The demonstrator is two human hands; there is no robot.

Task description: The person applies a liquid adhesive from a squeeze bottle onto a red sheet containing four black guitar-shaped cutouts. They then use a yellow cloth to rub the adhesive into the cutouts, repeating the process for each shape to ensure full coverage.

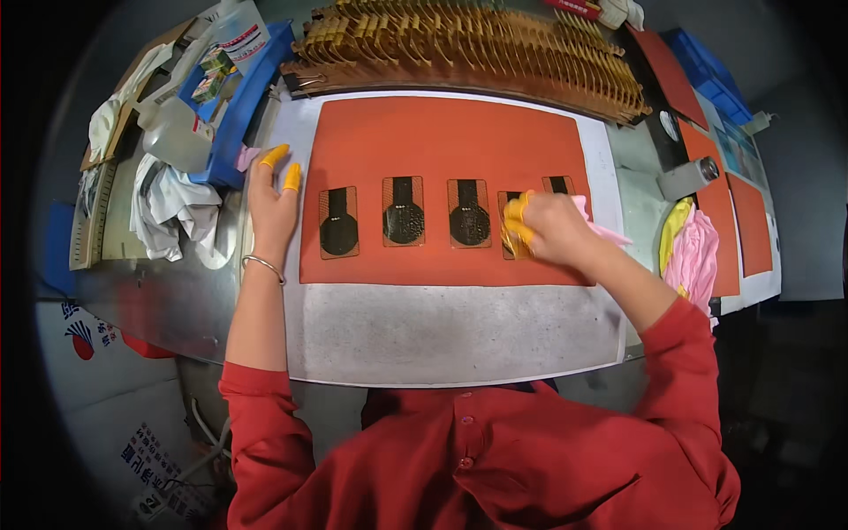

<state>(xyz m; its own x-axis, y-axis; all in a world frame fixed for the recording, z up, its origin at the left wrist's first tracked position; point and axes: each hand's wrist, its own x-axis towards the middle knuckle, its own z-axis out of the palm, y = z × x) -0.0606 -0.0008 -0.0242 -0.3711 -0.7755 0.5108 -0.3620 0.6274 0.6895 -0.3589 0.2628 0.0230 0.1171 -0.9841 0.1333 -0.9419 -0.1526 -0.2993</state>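
Right hand (549, 225) wiping upright card (512, 226), long axis pointing away

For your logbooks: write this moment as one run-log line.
left hand: flat at orange mat edge | right hand: pink cloth on fourth flex circuit | five circuits in row

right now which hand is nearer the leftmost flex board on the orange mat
Left. The left hand rests at the orange mat's left edge, just beside the leftmost flex board, not touching it. The right hand is several boards away, pressing a pink cloth on the fourth.
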